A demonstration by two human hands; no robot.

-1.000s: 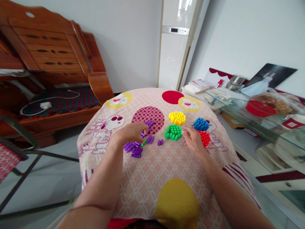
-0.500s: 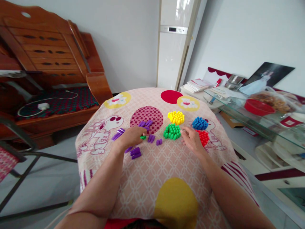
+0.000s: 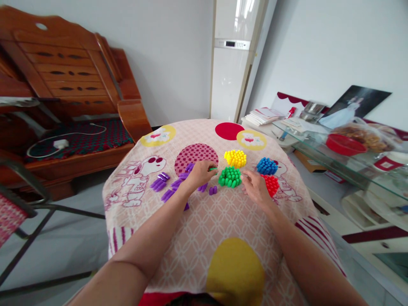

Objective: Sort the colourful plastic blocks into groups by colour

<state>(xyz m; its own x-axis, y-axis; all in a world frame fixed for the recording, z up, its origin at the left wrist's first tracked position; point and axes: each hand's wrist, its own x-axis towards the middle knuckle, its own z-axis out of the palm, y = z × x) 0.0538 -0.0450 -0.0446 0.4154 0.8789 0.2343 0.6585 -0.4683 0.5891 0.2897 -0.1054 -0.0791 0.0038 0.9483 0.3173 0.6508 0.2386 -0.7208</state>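
My left hand [image 3: 204, 172] is closed in a pinch on a small green plastic piece [image 3: 213, 169], held just left of the green cluster. That cluster [image 3: 230, 177] is made of many rounded green pieces standing packed together. At its right edge is my right hand [image 3: 255, 185], fingers loosely bent and somewhat apart, with nothing visible in it; whether it touches the cluster is unclear. Purple pieces [image 3: 159, 182] lie in small groups under and left of my left forearm, and a purple pair [image 3: 213, 190] sits nearer the middle.
Behind the green cluster stands a yellow cluster [image 3: 235, 158]. A blue cluster [image 3: 267, 166] and a red cluster [image 3: 272, 185], partly behind my right hand, are farther right. All rest on a patterned tablecloth [image 3: 219, 229]. A glass-topped cabinet [image 3: 318, 148] stands right, a wooden bench [image 3: 70, 76] left.
My left hand has moved right and slightly away from me, carrying the green piece from above the purple groups toward the green cluster. My right hand has hardly moved.
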